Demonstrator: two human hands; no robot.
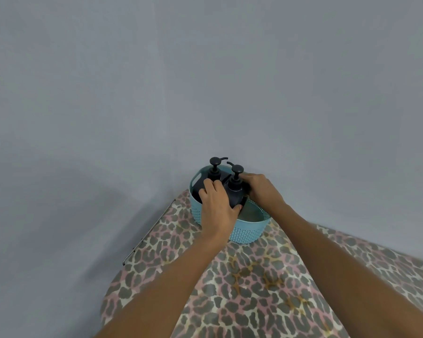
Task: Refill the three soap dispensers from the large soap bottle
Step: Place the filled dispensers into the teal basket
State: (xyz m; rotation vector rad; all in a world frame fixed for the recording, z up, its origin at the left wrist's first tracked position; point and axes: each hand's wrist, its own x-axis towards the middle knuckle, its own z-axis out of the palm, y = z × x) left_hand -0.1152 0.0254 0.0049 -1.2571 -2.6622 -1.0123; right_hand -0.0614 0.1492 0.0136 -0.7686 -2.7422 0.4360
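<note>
The person is working at the very start of the job, getting the dispensers out of their carrier before any pouring can happen. Both hands are reaching into a teal basket (252, 231) sitting at the far end of the surface, and they are closing on the nearer dispenser (235, 190), a dark pump bottle standing upright inside it. The left hand (216, 207) is wrapping its fingers and thumb round the bottle's left side, while the right hand (263, 190) is curling round its right shoulder, so the bottle is being held between the two. A farther dispenser (213, 175) is standing just behind it, to the left, in the same basket. Only two pump heads are showing, and a third cannot be made out. The large soap bottle is not appearing anywhere in view. The next move is probably calling for a straight lift clear of the rim without knocking the neighbouring pump. The surface is wearing a leopard-print cloth (254, 296), a thin dark rod (149, 234) is running along its left edge, and a plain grey wall (205, 81) is filling the rest.
</note>
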